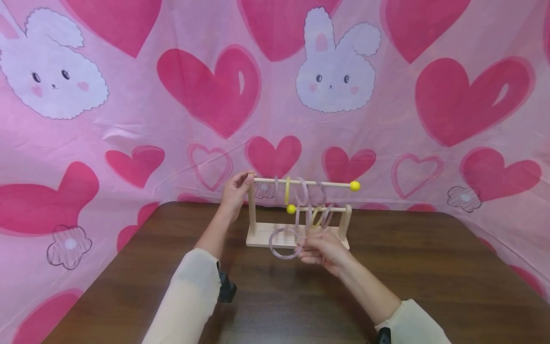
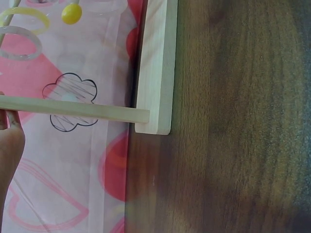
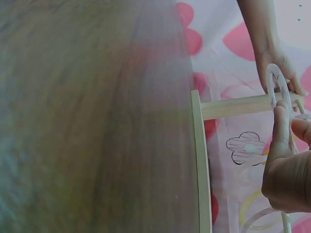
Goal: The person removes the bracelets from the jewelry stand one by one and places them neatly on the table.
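Observation:
A wooden ring stand [image 1: 275, 229] has an upper rod [image 1: 335, 184] and a shorter lower rod [image 1: 339, 209], each tipped with a yellow ball. My left hand [image 1: 235, 195] grips the top of the stand's left post [image 2: 73, 108], thumb in front. In front of the stand, my right hand [image 1: 324, 251] pinches a clear purplish ring [image 1: 273, 244] at its right edge. Several rings hang on the upper rod, among them a yellow ring [image 1: 287, 191]. More clear and yellow rings hang on the lower rod, partly hidden behind my right hand.
The stand's base rests on a dark brown wooden table [image 1: 275, 296]. Behind the table hangs a pink cloth [image 1: 275, 119] printed with hearts and rabbits. A dark wrist device [image 1: 226, 287] sits at my left sleeve.

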Motion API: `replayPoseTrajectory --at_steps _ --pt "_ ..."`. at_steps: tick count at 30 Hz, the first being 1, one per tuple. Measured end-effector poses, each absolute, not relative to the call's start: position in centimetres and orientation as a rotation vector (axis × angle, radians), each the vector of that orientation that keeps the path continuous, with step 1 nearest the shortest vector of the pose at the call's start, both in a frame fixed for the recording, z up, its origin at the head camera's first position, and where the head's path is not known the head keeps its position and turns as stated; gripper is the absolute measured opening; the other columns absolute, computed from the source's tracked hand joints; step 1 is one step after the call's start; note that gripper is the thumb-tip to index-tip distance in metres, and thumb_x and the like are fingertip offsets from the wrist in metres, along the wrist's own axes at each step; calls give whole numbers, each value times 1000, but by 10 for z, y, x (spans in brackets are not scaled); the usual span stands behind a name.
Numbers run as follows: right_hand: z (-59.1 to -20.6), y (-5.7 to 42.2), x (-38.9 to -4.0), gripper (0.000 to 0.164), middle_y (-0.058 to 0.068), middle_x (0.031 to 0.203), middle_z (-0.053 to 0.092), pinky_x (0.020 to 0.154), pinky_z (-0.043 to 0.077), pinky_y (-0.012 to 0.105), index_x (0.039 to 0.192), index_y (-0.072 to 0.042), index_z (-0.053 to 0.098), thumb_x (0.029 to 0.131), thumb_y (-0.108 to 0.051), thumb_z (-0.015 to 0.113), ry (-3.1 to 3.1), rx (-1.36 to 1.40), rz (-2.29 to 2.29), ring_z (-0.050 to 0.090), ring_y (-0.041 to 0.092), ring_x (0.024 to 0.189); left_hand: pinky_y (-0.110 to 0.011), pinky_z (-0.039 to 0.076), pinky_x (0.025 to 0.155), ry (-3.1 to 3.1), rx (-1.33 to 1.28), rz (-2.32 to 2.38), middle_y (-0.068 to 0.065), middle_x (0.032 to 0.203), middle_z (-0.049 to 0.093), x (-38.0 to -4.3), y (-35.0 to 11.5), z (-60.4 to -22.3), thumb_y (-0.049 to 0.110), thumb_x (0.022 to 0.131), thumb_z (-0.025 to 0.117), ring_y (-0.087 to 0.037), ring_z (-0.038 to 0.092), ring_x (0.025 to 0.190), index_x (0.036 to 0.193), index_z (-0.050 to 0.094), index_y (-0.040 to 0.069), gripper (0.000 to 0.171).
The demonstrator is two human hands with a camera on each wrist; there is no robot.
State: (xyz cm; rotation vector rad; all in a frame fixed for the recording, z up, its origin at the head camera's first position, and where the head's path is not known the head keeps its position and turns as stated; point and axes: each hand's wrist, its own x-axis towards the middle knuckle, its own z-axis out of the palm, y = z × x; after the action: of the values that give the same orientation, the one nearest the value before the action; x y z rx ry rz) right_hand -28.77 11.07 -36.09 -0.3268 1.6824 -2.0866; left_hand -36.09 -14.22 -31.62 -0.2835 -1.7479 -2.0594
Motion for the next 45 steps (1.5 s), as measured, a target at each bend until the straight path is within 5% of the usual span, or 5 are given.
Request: replayPoseTrajectory --at_steps 15,25,36,45 --pt "-371 108 -286 11 8 72 67 59 53 23 85 4 64 85 3 53 1728 -267 -1973 66 11 62 -28 43 86 -1732 -290 -2066 8 88 64 -360 -142 -316 8 91 57 -8 56 89 114 55 -9 29" --pt "-379 103 -285 26 9 72 67 58 53 24 101 22 54 84 2 53 1816 -269 -1849 65 12 62 -27 43 84 -1741 -286 -2053 10 86 62 -359 -141 -315 8 91 57 -8 55 89 114 55 -9 29" --pt "-385 96 -283 27 11 72 66 56 53 25 97 21 57 81 -1 55 1884 -289 -1755 64 13 59 -29 42 88 -1745 -289 -2046 -8 100 65 -362 -143 -316 10 91 58 -7 56 92 114 55 -10 31" --pt "-394 94 -283 25 10 67 65 55 53 24 96 19 59 81 -1 54 1909 -281 -1713 63 12 57 -29 42 89 -1735 -305 -2042 1 93 65 -361 -142 -316 6 91 57 -8 57 92 113 55 -11 28"
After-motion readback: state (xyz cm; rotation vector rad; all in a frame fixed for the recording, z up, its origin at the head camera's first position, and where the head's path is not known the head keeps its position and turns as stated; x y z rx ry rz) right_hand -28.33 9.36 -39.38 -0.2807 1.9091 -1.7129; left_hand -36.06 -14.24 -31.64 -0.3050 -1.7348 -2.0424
